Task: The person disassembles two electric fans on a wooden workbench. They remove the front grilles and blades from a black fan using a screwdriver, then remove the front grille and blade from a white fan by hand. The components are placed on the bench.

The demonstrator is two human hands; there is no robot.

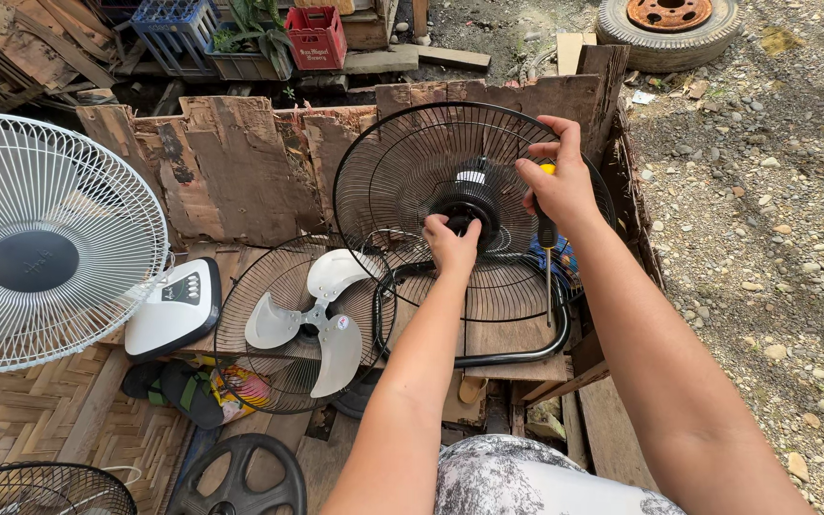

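Sitting upright on the wooden platform (pixel 526 339), the black fan guard (pixel 402 181) has its blades and front grille (pixel 259 305) already off, lying beside it. Left hand (pixel 452 243) is pinched on the motor hub (pixel 466 217), right hand (pixel 560 186) closed around a yellow-handled screwdriver (pixel 547 238). Hub's not off yet, I'd say.

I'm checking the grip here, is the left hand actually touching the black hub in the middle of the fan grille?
Touching. The head view shows the left hand with its fingers closed on the black hub of the black fan grille, no gap visible.
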